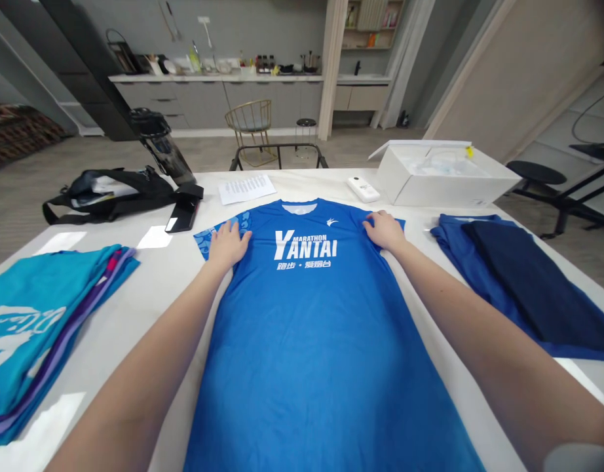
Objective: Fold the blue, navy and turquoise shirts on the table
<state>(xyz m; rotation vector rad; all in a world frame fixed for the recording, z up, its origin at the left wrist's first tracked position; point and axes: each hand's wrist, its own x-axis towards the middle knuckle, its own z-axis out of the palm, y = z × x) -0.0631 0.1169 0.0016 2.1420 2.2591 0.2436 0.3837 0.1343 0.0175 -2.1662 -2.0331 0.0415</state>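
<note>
A blue T-shirt (302, 328) with white "Marathon Yantai" print lies spread face up on the white table (149, 314), its collar at the far end and its lower edge out of view. My left hand (228, 244) rests on the patterned sleeve at the left, fingers spread over the cloth. On the opposite sleeve lies my right hand (384, 229), fingers stretched along the shoulder edge. Both palms face down, and neither hand grips the fabric visibly.
Folded turquoise and purple shirts (51, 314) are stacked at the left. Folded dark blue clothes (528, 275) lie right. Along the far side are a black bag (115, 196), a bottle (164, 147), a phone (183, 213), a paper (247, 189), a white device (363, 189) and an open box (444, 180).
</note>
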